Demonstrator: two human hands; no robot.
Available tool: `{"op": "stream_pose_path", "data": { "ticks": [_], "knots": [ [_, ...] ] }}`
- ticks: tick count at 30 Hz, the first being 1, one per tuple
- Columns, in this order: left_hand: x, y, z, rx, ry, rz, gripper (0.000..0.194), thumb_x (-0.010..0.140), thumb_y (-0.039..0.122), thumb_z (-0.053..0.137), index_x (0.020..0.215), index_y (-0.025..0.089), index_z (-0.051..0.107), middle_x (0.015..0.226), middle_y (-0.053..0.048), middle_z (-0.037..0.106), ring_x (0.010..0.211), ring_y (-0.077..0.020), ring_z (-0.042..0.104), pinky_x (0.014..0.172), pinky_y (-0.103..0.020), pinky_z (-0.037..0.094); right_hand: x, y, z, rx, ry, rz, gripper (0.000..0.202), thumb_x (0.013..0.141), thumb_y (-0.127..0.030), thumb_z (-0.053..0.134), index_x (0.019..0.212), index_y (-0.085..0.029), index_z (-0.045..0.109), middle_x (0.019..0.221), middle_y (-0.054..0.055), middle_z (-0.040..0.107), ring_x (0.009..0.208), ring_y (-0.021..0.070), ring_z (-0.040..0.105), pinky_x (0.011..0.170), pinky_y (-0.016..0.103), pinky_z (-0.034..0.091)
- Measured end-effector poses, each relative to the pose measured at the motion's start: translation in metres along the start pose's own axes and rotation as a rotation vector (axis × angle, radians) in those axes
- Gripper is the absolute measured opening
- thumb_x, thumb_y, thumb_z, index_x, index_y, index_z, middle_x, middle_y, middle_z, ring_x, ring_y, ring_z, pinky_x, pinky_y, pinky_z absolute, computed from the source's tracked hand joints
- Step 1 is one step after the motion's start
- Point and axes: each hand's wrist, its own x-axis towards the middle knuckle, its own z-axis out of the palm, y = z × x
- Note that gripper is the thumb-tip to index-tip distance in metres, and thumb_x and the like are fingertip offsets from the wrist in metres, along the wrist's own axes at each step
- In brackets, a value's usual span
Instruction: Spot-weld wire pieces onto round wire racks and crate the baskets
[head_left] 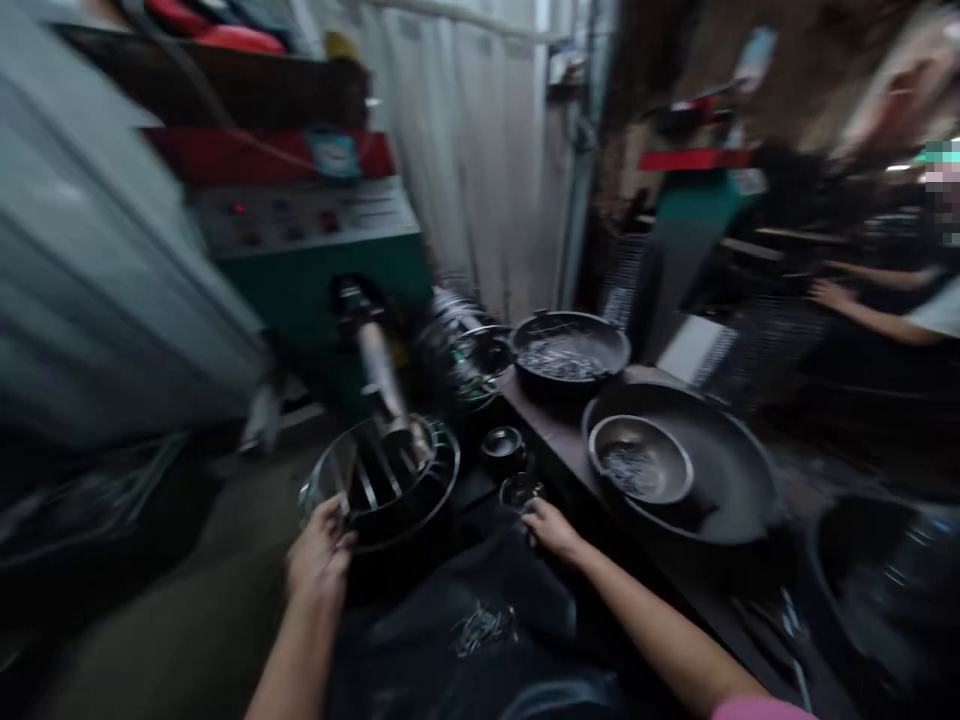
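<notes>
- Small round dish (517, 490): it is found near the centre of the frame, just above the right grip (551, 530); what it is rested on cannot be made out.
- Right grip: fingertips are brought to the dish's lower right edge; whether the rim is pinched or only touched cannot be told through the blur.
- Handling: the dish is judged light and stiff, glass or thin metal, perhaps slippery if oiled; if glass, knocks should be avoided. It is best taken by the near rim, thumb opposed to fingers, and kept level in case anything is held inside.
- Left grip (321, 550): it is placed left of centre, fingers bent, at the near left rim of a round tub (452, 470); whether anything is clamped there cannot be told. The tub is judged rigid and far heavier, best steadied by its rim.
- Metal pieces (484, 628): a small heap is laid on dark cloth (427, 620) at lower centre. They are judged light, hard and slippery, best picked by fingertips or scooped; they could be spilled if the soft cloth were tugged.
- A dark lidded pot (502, 442) is seen just above the dish.
- On the worktop (544, 418), right of centre, a pan of slivers (525, 375) and a large pan (727, 470) are set; a bowl (667, 465) is nested in the latter.
- At upper left a green machine (285, 300) is seen.
</notes>
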Motion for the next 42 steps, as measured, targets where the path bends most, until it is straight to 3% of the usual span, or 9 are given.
{"op": "stream_pose_path", "data": {
  "ticks": [2, 6, 9, 11, 17, 36, 42],
  "knots": [
    [0.000, 0.007, -0.022, -0.099, 0.131, 0.003, 0.025, 0.059, 0.023, 0.072, 0.068, 0.013, 0.050, 0.055, 0.007, 0.044, 0.041, -0.0040, 0.036, 0.036, -0.018, 0.029, 0.008, -0.006, 0.005, 0.194, -0.036, -0.072, 0.007, 0.079, -0.024, 0.051, 0.075, -0.018, 0.049, 0.060, -0.001, 0.055, 0.042, 0.0089, 0.047, 0.039, 0.020, 0.033],
    [0.000, 0.008, -0.016, -0.177, 0.109, 0.020, 0.039, 0.044, 0.024, 0.075, 0.059, 0.017, 0.041, 0.046, 0.012, 0.034, 0.035, -0.0015, 0.026, 0.034, -0.018, 0.022, 0.008, -0.055, 0.030, 0.492, -0.069, -0.307, 0.024, 0.079, -0.040, 0.053, 0.088, -0.018, 0.051, 0.079, 0.003, 0.060, 0.057, 0.0115, 0.057, 0.048, 0.021, 0.041],
    [0.001, 0.006, -0.007, -0.190, 0.078, 0.018, 0.041, 0.041, 0.026, 0.076, 0.060, 0.018, 0.040, 0.045, 0.013, 0.032, 0.035, -0.0012, 0.024, 0.035, -0.018, 0.023, 0.010, -0.098, 0.057, 0.466, -0.136, -0.452, 0.023, 0.080, -0.040, 0.052, 0.090, -0.019, 0.051, 0.082, 0.003, 0.062, 0.062, 0.0120, 0.059, 0.054, 0.023, 0.044],
    [0.003, 0.004, -0.007, -0.193, 0.090, 0.018, 0.042, 0.040, 0.026, 0.076, 0.060, 0.018, 0.040, 0.044, 0.013, 0.032, 0.035, -0.0014, 0.023, 0.036, -0.019, 0.021, 0.016, -0.114, 0.072, 0.341, -0.182, -0.497, 0.020, 0.079, -0.037, 0.052, 0.086, -0.019, 0.052, 0.076, 0.000, 0.061, 0.059, 0.0113, 0.058, 0.056, 0.023, 0.045],
    [0.009, 0.002, -0.009, -0.161, 0.113, 0.070, 0.039, 0.042, 0.029, 0.074, 0.065, 0.018, 0.043, 0.046, 0.012, 0.033, 0.037, -0.0027, 0.026, 0.037, -0.019, 0.022, 0.029, -0.108, 0.089, 0.089, -0.176, -0.509, 0.013, 0.079, -0.030, 0.049, 0.082, -0.018, 0.054, 0.063, -0.003, 0.057, 0.050, 0.0109, 0.056, 0.052, 0.023, 0.044],
    [0.009, 0.007, -0.003, -0.192, 0.088, 0.056, 0.041, 0.042, 0.026, 0.073, 0.062, 0.019, 0.039, 0.043, 0.013, 0.030, 0.036, -0.0019, 0.022, 0.037, -0.019, 0.019, 0.035, -0.114, 0.090, 0.222, -0.207, -0.453, 0.014, 0.075, -0.032, 0.052, 0.080, -0.018, 0.053, 0.066, -0.002, 0.059, 0.047, 0.0100, 0.054, 0.048, 0.022, 0.042],
    [0.017, 0.008, 0.000, -0.185, 0.128, 0.048, 0.038, 0.041, 0.026, 0.073, 0.061, 0.018, 0.042, 0.045, 0.011, 0.037, 0.037, -0.0023, 0.025, 0.036, -0.019, 0.020, 0.040, -0.121, 0.091, 0.253, -0.223, -0.441, 0.015, 0.074, -0.033, 0.052, 0.078, -0.018, 0.054, 0.065, -0.002, 0.060, 0.046, 0.0089, 0.052, 0.046, 0.021, 0.041]
  ]
}}
